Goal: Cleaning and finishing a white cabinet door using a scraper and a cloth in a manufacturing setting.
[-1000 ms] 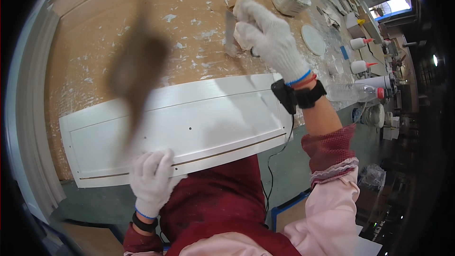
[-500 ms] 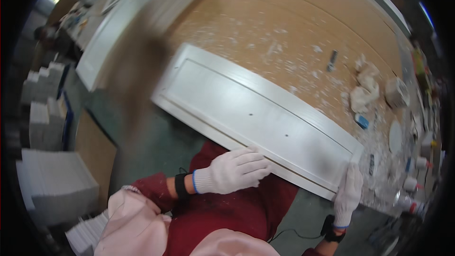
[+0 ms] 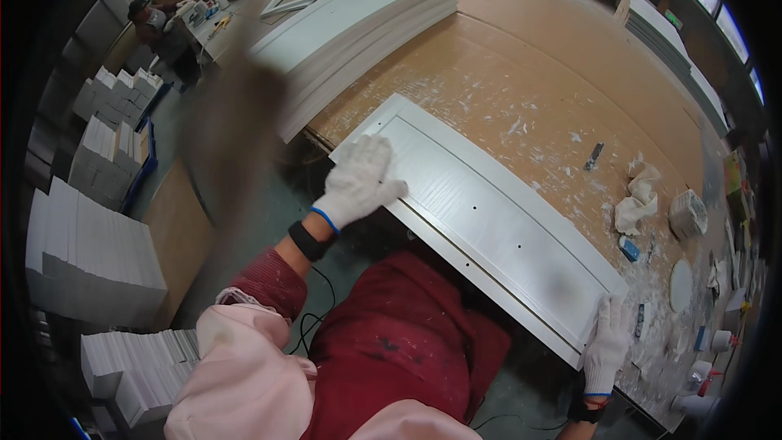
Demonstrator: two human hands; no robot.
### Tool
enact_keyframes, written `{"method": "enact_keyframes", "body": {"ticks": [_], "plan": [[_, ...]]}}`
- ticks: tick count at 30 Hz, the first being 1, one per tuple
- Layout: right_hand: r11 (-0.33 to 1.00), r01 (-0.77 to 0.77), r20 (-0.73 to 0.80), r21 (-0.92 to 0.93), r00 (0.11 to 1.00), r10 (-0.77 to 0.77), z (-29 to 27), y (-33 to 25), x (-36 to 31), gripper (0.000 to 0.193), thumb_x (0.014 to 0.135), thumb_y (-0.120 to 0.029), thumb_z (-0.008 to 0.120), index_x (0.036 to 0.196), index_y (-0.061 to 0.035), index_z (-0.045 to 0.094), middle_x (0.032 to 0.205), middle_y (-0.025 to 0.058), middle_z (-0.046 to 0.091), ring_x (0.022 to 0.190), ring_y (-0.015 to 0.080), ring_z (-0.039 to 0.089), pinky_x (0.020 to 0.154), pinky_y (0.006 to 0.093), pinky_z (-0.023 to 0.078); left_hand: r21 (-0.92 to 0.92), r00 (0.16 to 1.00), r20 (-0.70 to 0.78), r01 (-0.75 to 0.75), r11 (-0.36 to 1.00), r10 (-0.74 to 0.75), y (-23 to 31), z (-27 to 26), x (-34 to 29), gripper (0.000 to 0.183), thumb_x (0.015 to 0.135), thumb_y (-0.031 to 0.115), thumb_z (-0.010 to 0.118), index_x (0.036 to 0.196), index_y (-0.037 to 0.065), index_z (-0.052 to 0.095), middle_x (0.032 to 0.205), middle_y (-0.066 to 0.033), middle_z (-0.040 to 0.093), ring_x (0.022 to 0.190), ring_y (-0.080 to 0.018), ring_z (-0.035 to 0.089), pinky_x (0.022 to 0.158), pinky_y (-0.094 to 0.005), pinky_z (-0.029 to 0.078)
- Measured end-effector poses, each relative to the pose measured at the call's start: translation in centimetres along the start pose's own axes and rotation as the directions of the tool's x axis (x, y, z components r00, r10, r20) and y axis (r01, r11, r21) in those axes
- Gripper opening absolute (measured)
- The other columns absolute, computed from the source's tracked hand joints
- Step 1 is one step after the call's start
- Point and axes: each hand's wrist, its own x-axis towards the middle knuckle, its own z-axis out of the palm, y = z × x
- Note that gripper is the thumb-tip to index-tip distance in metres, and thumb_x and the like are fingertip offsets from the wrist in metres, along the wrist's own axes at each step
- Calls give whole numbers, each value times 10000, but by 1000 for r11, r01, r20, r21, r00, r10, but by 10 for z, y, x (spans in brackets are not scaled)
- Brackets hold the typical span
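A long white panel (image 3: 481, 220) with a grooved border and several small dark holes lies slantwise on the near edge of the brown worktable (image 3: 481, 73). On its left end rests my gloved left hand (image 3: 358, 179), fingers stretched over the face and thumb apart along the near edge. At the panel's right end my gloved right hand (image 3: 607, 346) lies against the short edge with its fingers extended. Both gloves are white knit, with dark bands around the wrists. The undersides of both hands are hidden.
Stacked white panels (image 3: 366, 24) stand at the back left of the table. To the right are a crumpled cloth (image 3: 638, 200), a blue block (image 3: 629, 248), a roll (image 3: 688, 213) and bottles (image 3: 721, 341). White stacks (image 3: 98, 244) line the floor at left; another person (image 3: 167, 37) stands far left.
My left hand has moved from the middle of the panel's near edge to its left end, and its fingers have spread. My right hand stays at the right end. The view has shifted.
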Motion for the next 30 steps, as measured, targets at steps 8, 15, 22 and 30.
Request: {"method": "enact_keyframes", "body": {"ticks": [8,15,22,30], "plan": [[998,11,72,57,997,-15,-22,-35,-55,361,949,-70,523,1296,-112,614,1418,99,542,1312,365,486,1017,425,448,-38,999,-28,-21,999,20,-74,-18,-21,746,777,411,707,1350,15,440,1382,-177,448,1278,-364,422,1099,-442,327],[800,-117,-76,589,977,199,-38,-60,-83,286,947,-41,568,1226,-6,621,868,115,573,790,261,553,713,342,460,79,1000,-25,21,997,-19,-81,-21,-55,881,764,402,745,1479,61,358,1437,-187,443,1335,-366,410,1122,-441,332],[896,-259,-23,361,958,286,-45,-34,-78,398,909,-50,577,1307,-51,584,937,176,638,841,331,614,729,411,491,109,887,101,440,891,-450,-39,-19,-43,924,757,251,775,1542,167,294,965,-86,627,920,-281,602,823,-431,496],[874,-476,419,97,816,398,-41,-10,15,564,953,-216,465,1500,-272,344,850,210,667,762,418,655,684,514,499,70,892,181,407,911,-413,-42,11,-50,1019,809,271,747,1583,229,85,803,-90,641,745,-291,634,719,-449,499]]}}
